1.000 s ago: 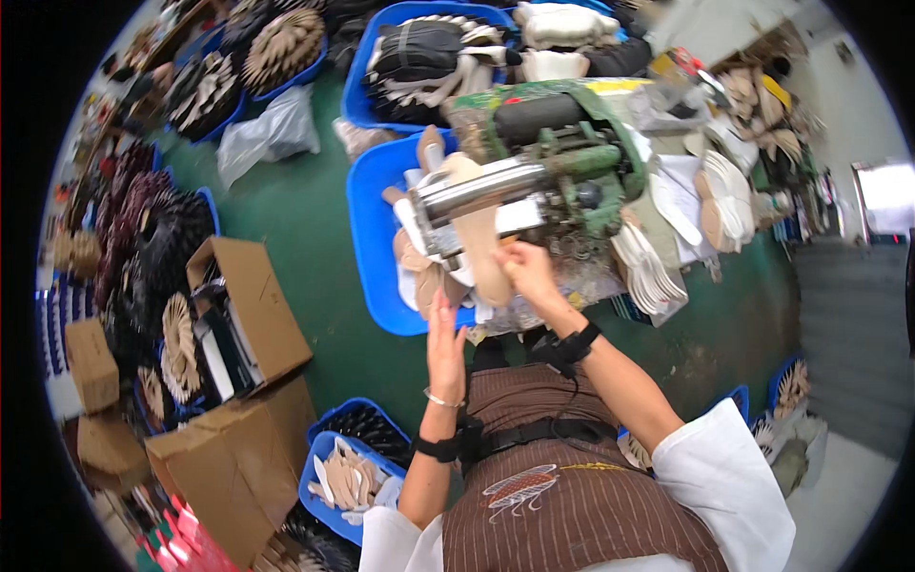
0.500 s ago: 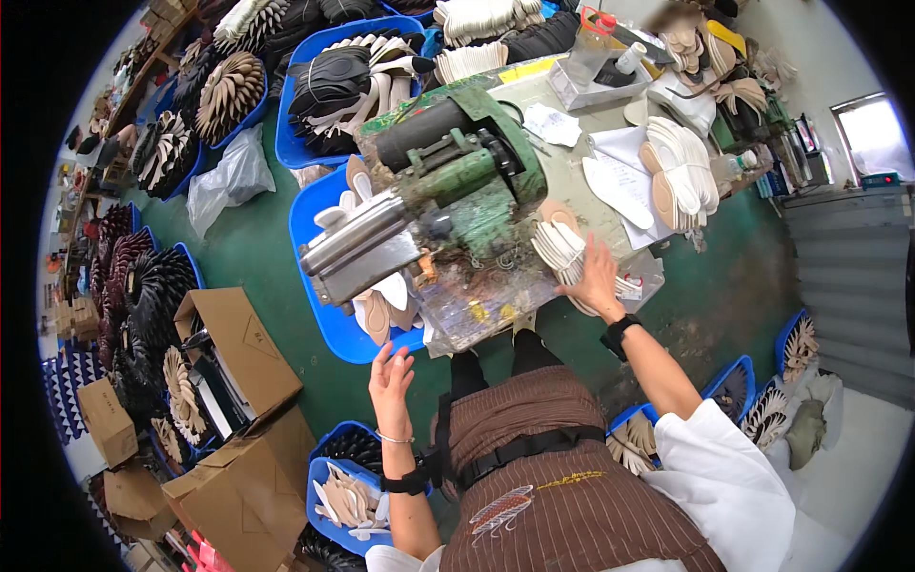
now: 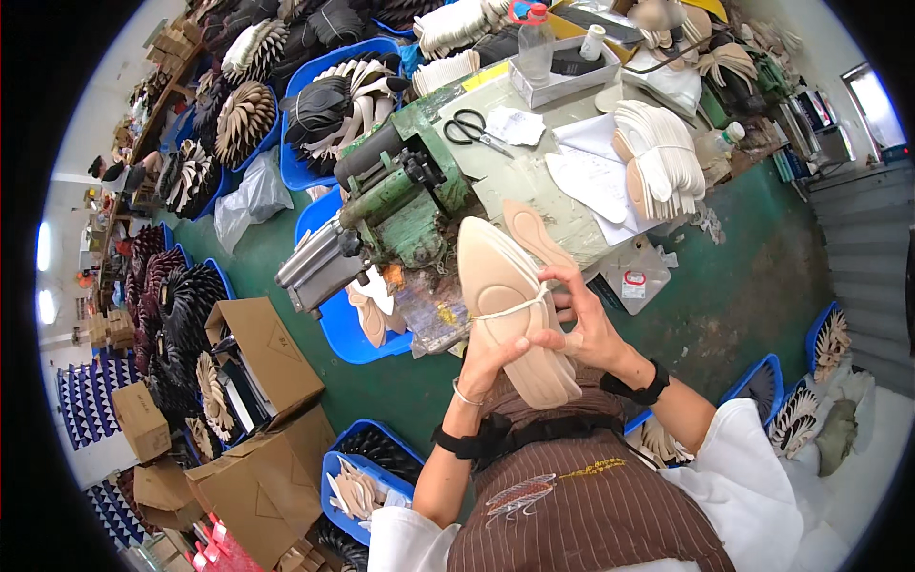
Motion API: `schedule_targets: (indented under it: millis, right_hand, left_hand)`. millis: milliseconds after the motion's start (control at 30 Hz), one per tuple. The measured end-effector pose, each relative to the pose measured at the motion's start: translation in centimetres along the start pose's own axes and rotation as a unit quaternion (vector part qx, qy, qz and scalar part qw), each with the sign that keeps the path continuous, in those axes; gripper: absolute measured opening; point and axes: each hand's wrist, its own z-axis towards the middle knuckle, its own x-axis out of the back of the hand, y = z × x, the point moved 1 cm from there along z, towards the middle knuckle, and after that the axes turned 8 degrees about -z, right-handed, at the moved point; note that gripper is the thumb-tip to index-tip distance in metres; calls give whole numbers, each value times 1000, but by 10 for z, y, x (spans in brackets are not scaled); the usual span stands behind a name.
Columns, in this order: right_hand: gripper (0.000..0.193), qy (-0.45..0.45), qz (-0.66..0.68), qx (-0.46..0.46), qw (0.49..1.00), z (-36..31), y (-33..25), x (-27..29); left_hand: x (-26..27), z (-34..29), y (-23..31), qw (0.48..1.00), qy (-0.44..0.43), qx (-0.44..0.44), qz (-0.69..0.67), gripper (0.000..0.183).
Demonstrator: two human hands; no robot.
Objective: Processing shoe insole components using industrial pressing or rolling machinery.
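A stack of beige shoe insoles (image 3: 498, 272), tied round the middle with a pale string, is held up in front of my apron, its broad faces turned toward me. My left hand (image 3: 488, 360) grips the stack's lower left side, thumb across the front. On the other side my right hand (image 3: 593, 329) is closed round the edge, its thumb near the string. Behind the stack, a single beige insole (image 3: 532, 232) lies at the bench (image 3: 496, 181) edge. Left of it stands a green machine (image 3: 419, 205) with a shiny metal roller (image 3: 315, 257).
On the bench are black scissors (image 3: 467, 129), a white insole bundle (image 3: 658, 157), written paper (image 3: 586, 186) and a tray (image 3: 562, 88) with bottles. A blue bin (image 3: 348, 329) stands below the machine. Cardboard boxes (image 3: 267, 348) and another blue bin (image 3: 357, 467) are at my left.
The tied insole stack has been lifted off the bench edge and turned face toward me. My left hand, empty before, has come over and now holds it together with my right.
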Motion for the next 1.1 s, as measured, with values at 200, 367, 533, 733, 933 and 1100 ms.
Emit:
schedule_targets:
  millis: [200,367,533,733,933,1100]
  right_hand:
    - [34,-12,-53,139,989,-15,-16,7]
    - [24,98,424,-34,900,-5,22,82]
    - [20,135,-12,-140,981,78,88,154]
    - [25,269,-350,44,896,117,73,84]
    - [98,-215,-123,74,966,26,-57,-131]
    - [96,-136,-117,115,977,43,-87,-206]
  left_hand:
    - [12,-25,19,994,44,-49,89,110]
    - [32,-73,36,829,72,-3,555,116]
    - [62,-116,13,911,145,-33,384,104]
    - [64,-140,21,902,371,-184,126,79]
    - [70,-119,40,847,406,-318,126,81]
    - [91,-153,71,862,341,-375,-31,87]
